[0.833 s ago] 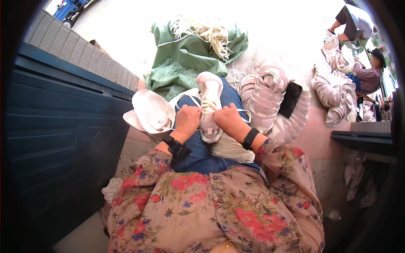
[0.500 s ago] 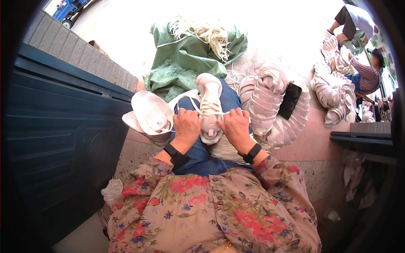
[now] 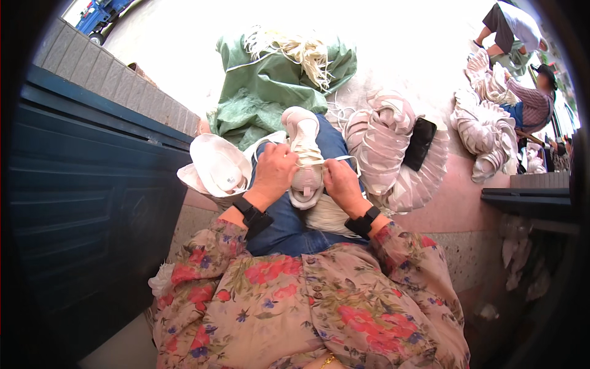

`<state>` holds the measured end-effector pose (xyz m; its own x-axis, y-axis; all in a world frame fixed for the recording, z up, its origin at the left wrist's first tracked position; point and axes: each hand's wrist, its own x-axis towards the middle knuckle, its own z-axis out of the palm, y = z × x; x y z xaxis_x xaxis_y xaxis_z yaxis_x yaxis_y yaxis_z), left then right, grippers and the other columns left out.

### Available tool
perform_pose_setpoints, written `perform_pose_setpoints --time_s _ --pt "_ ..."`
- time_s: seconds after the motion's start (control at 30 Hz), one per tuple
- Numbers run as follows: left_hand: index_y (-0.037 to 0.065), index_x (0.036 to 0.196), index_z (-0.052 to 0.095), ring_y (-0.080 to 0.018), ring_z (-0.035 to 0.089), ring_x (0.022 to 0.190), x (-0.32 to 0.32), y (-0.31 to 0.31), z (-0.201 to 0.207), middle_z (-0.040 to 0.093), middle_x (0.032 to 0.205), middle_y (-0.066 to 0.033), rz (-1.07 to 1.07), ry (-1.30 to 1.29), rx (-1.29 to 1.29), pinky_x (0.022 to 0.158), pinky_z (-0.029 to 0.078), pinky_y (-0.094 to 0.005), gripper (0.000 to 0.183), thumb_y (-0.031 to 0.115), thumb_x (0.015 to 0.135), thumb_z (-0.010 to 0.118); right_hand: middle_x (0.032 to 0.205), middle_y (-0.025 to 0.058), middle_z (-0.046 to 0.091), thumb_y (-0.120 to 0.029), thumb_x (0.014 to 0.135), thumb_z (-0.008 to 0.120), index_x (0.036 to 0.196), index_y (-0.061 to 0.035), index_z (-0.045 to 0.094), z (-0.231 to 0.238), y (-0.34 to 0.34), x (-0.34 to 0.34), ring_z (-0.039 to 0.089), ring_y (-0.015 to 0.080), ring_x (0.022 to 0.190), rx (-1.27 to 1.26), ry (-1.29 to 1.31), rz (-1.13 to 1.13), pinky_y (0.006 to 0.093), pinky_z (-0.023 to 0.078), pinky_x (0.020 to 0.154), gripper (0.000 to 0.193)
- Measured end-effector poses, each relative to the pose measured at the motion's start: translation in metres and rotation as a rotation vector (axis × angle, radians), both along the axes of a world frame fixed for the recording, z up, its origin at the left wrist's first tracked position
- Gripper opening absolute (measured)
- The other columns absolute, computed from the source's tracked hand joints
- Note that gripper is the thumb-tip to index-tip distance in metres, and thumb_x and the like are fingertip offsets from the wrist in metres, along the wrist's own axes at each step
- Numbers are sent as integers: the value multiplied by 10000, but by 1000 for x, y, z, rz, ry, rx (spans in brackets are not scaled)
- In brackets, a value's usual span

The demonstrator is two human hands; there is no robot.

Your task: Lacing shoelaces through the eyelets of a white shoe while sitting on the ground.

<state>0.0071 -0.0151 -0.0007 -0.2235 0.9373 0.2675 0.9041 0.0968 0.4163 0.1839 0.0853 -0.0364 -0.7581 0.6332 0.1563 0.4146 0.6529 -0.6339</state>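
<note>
A pale pinkish-white shoe upper (image 3: 302, 123) lies lengthwise on my thighs in blue jeans, its toe pointing away from me. Cream shoelace (image 3: 335, 160) runs across its front and out to both sides. My left hand (image 3: 275, 171) is closed with its fingertips at the lacing on the upper's left side; the bent fingers partly hide the lace there. On the other side, my right hand (image 3: 344, 184) pinches the lace between thumb and forefinger, and a loose end trails beyond it.
Left of my knee sits another white shoe piece (image 3: 215, 165). Ahead, a green sack (image 3: 270, 86) bears a bundle of cream laces (image 3: 304, 52). Stacked uppers (image 3: 381, 141) with a black phone (image 3: 421, 142) stand at right. A dark blue door (image 3: 98, 209) flanks my left; two people work far right.
My left hand has moved slightly up and inward onto the lacing, its fingers more bent. My right hand stays beside the upper, turned a little, still pinching the lace.
</note>
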Motion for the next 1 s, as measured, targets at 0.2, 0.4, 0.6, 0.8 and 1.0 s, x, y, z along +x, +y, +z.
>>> perform_pose_setpoints --time_s 0.2,0.4,0.6,0.8,1.0 --pt "57 779 628 -280 504 883 -5 21 7 586 826 -86 -143 -19 -158 779 441 -374 126 119 689 689 822 61 596 -105 751 550 907 -87 614 19 3 -11 533 218 864 464 -275 196 378 383 724 170" --pt "2 890 624 -160 576 731 -28 19 14 621 760 -64 -14 -677 -437 678 458 -261 135 104 802 611 850 71 572 -67 729 538 844 -77 589 33 10 -24 524 234 852 480 153 274 400 391 741 127" --pt "-7 1014 599 -76 542 710 -37 8 13 587 820 -8 128 -1143 -360 657 442 -213 199 104 853 560 708 67 542 10 903 423 886 -30 521 146 44 -3 547 188 660 -128 731 -116 329 465 647 108" --pt "-15 1003 598 -75 545 710 -36 3 6 592 819 -10 178 -1180 -311 665 448 -206 191 93 847 573 609 3 454 -138 982 423 931 -42 525 185 56 9 436 79 520 -427 766 -182 207 405 502 149" --pt "-14 1012 592 -77 551 713 -36 1 1 595 815 -16 216 -1201 -283 664 451 -209 193 95 852 584 718 179 624 -173 881 492 999 -25 594 68 -8 -27 628 307 664 -664 -224 244 412 487 627 216"
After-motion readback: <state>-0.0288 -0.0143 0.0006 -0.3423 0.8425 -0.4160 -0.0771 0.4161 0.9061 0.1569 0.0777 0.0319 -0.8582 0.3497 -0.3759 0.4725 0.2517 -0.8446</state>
